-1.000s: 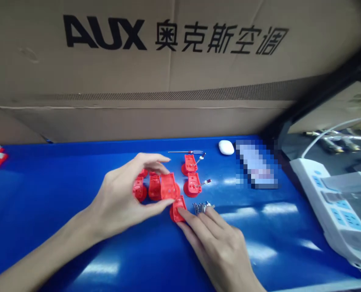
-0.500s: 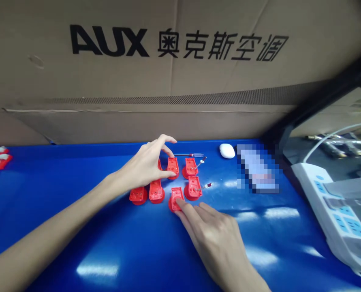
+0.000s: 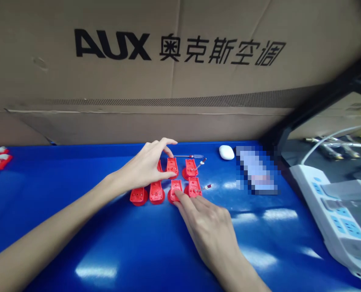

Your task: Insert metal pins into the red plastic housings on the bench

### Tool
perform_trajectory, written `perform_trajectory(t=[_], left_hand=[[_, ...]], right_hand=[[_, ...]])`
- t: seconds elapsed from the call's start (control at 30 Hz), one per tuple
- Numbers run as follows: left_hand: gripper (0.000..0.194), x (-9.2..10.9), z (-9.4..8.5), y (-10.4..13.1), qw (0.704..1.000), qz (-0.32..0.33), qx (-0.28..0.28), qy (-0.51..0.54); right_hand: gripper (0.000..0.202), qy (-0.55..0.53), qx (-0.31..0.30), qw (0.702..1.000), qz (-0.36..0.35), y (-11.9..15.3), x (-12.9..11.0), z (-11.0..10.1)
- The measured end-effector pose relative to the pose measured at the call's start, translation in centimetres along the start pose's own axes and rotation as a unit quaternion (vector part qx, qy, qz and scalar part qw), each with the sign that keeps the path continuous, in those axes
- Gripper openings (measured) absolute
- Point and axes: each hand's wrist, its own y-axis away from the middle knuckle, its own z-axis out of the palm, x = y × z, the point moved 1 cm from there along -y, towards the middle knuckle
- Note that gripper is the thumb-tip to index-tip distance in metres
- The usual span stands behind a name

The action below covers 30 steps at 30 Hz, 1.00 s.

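Gently steady the near red housing [image 3: 176, 185] pinched in your right hand [image 3: 212, 225], left hand [image 3: 144, 165] spread around the far red housing [image 3: 172, 165].

Just left of the screwdriver [image 3: 191, 156], the left hand [image 3: 148, 162] is showing bare, with slender fingers and a slim thumb. Its left forearm [image 3: 55, 223] is appearing bare, long and smooth. On the wearer's side of the screwdriver, the right hand [image 3: 209, 219] is showing bare, knuckles forming low rounded bumps, and the right forearm [image 3: 247, 271] is appearing bare.
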Motion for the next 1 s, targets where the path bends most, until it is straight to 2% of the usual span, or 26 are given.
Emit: perform_trajectory(t=[0.3,0.9,1.0], left_hand=[[0.062,-0.7,-0.2,-0.1,1.0,0.008,-0.006,0.003],[0.056,-0.6,0.3,0.0,1.0,0.004,-0.001,-0.017],[0.056,-0.7,0.4,0.0,1.0,0.003,0.002,-0.02]], right_hand=[[0.019,0.027,0.008,0.999,-0.02,-1.2,-0.1,0.2],[0.017,0.026,0.013,0.999,-0.025,-1.3,0.0,0.1],[0.023,0.02,0.023,0.999,-0.022,-1.3,-0.1,-0.1]])
